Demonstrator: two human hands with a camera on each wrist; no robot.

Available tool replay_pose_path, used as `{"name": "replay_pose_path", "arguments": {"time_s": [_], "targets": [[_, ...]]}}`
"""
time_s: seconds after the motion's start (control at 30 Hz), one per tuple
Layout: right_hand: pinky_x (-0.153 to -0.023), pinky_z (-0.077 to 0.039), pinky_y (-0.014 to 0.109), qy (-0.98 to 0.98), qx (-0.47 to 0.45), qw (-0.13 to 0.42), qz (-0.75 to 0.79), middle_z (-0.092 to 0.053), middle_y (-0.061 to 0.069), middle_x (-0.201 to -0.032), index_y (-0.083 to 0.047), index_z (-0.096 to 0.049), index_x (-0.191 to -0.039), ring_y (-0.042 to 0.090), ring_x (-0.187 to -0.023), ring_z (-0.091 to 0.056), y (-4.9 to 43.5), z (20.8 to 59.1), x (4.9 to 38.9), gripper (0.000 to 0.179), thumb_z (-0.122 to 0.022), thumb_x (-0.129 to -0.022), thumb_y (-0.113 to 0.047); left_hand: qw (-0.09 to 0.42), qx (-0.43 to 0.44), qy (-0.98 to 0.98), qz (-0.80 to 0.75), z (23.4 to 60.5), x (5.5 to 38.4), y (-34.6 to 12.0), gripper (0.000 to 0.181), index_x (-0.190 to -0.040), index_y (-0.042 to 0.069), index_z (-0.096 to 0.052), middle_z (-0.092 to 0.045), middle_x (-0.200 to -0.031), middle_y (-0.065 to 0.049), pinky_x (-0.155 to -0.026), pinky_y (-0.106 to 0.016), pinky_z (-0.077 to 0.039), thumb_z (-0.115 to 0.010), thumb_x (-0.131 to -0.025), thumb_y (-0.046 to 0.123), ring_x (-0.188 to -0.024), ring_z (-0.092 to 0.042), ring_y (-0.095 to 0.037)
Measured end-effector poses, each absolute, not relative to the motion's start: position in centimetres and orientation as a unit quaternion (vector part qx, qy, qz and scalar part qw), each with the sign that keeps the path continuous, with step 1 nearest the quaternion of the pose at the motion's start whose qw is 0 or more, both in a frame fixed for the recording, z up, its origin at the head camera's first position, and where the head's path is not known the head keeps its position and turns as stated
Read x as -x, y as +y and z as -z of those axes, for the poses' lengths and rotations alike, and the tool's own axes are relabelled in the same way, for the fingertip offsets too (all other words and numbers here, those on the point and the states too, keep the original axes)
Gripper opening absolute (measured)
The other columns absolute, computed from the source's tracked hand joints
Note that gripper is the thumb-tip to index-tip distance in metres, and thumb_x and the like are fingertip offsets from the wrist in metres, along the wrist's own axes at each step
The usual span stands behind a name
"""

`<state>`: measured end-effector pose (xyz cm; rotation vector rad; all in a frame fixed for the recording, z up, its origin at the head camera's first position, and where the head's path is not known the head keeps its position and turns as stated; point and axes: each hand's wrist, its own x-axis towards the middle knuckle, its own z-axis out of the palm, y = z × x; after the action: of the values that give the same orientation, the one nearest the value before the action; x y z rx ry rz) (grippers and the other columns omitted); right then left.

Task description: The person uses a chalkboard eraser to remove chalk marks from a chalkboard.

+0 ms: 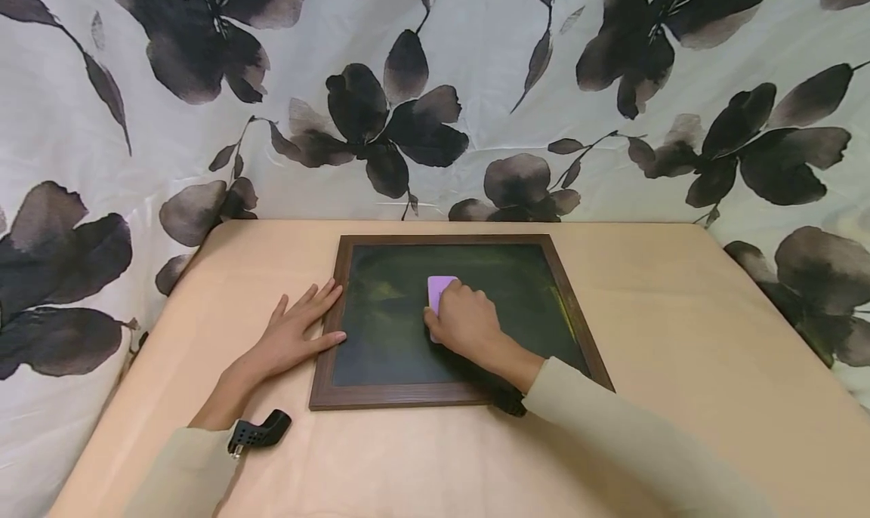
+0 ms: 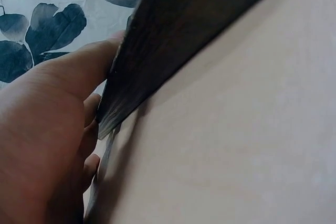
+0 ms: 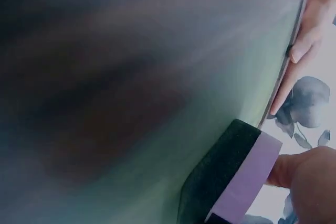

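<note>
A dark green chalkboard [image 1: 387, 344] in a brown wooden frame [image 1: 408, 396] lies on the table. Near the board's middle, my right hand [image 1: 469, 322] grips a purple eraser [image 1: 440, 285] from above. In the right wrist view the eraser's dark felt layer [image 3: 218, 171] is against the board, below its purple back. My left hand [image 1: 288, 340] is spread at the frame's left side, its fingertips and thumb touching the edge. Faint yellowish smudges show on the board's upper left, and a yellow streak [image 1: 563, 314] runs along its right side.
The board rests on a light wood-toned table [image 1: 680, 337]. Behind and beside it hangs a white cloth with dark flowers [image 1: 503, 50]. A black wrist device [image 1: 261, 430] is strapped at the left sleeve; another dark one [image 1: 508, 401] shows under the right wrist.
</note>
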<state>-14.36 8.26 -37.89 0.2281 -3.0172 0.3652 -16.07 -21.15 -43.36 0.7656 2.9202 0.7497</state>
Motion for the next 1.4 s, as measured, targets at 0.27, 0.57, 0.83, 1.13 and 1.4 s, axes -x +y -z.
{"name": "replay_pose_path", "arguments": {"time_s": [0.27,0.57,0.83,1.13,1.4], "targets": [[-0.048,-0.048,0.036,-0.983,-0.148,0.017,-0.104,-0.056,0.008,-0.071,0.003,-0.058,-0.093,0.022,-0.057,-0.054,4.9,37.7,16.9,0.041,-0.063,-0.088,-0.037,0.012,-0.244,0.934,-0.26,44.1,16.1,-20.8,0.08,-0.154,0.019,-0.024,-0.015,-0.159,-0.002,-0.108,-0.062,0.006,-0.059,-0.09,0.053,-0.144,-0.011,-0.031],[-0.049,-0.041,0.028,-0.964,-0.25,-0.023,-0.092,-0.054,-0.001,-0.076,-0.006,-0.061,-0.105,0.014,-0.063,-0.052,4.2,37.5,18.0,0.047,-0.067,-0.086,-0.049,0.008,-0.247,0.933,-0.263,44.0,16.3,-20.8,0.079,-0.154,0.017,-0.025,-0.017,-0.159,-0.002,-0.108,-0.063,0.004,-0.058,-0.091,0.052,-0.144,-0.013,-0.031],[-0.056,-0.043,0.027,-0.938,-0.334,-0.041,-0.08,-0.058,-0.001,-0.1,-0.011,-0.059,-0.132,0.012,-0.075,-0.051,4.5,37.1,17.2,0.06,-0.066,-0.087,-0.049,0.019,-0.243,0.934,-0.261,43.6,16.3,-21.1,0.08,-0.154,0.017,-0.024,-0.016,-0.159,-0.001,-0.109,-0.061,0.005,-0.058,-0.091,0.052,-0.145,-0.01,-0.03],[-0.057,-0.037,0.025,-0.907,-0.413,-0.054,-0.07,-0.049,-0.003,-0.091,-0.014,-0.055,-0.137,0.012,-0.075,-0.045,5.0,36.5,16.2,0.062,-0.068,-0.086,-0.047,0.023,-0.253,0.935,-0.249,43.1,16.1,-21.6,0.082,-0.154,0.016,-0.02,-0.014,-0.159,-0.003,-0.108,-0.061,0.007,-0.057,-0.091,0.053,-0.145,-0.008,-0.031],[-0.056,-0.034,0.023,-0.892,-0.442,-0.067,-0.071,-0.046,-0.007,-0.086,-0.015,-0.056,-0.137,0.01,-0.074,-0.043,6.0,36.1,14.4,0.062,-0.07,-0.085,-0.045,0.036,-0.263,0.933,-0.245,43.0,16.0,-21.8,0.074,-0.155,0.019,-0.018,-0.01,-0.16,-0.001,-0.109,-0.059,0.008,-0.051,-0.096,0.049,-0.145,-0.007,-0.029]]}}
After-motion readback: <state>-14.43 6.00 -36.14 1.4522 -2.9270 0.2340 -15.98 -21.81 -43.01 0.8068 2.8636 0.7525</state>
